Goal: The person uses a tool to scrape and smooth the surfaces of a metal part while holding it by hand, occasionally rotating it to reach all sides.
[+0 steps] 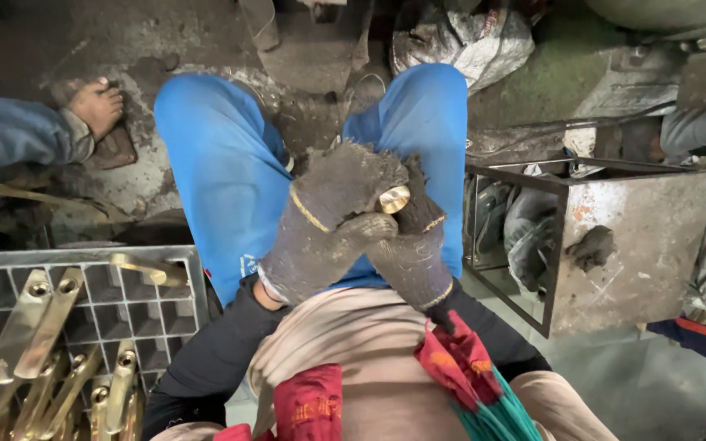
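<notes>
While the round brass piece [395,198] sat pinched between my two gloved hands, only its shiny yellow end showed, peeping out above my lap, between my knees in their blue trousers [222,180]. My left hand [332,224], in a worn grey knitted glove, was clenched around it from the left, fingers curled over the top and the thumb crossing toward the other hand. My right hand [414,241], gloved the same, was closed against it from the right and from below, its frayed fingertips touching the brass; how much of the piece lay hidden inside my grip I could not tell. Both wrists came out of dark sleeves, and a beige cloth lay over my front, with red and green fabric [459,367] bunched just beside my right forearm.

To my left stood a grey plastic crate [136,314] with a grid of square cells, and long brass handles [30,327] lay across and stuck out of it, tilted at various angles. To my right stood a rusty metal box frame [631,237] with dark bundles inside it. Beyond my left knee another person's bare foot [96,106] rested on the grimy floor, below a blue trouser leg. A grey crumpled sack [467,41] lay well beyond my right knee.
</notes>
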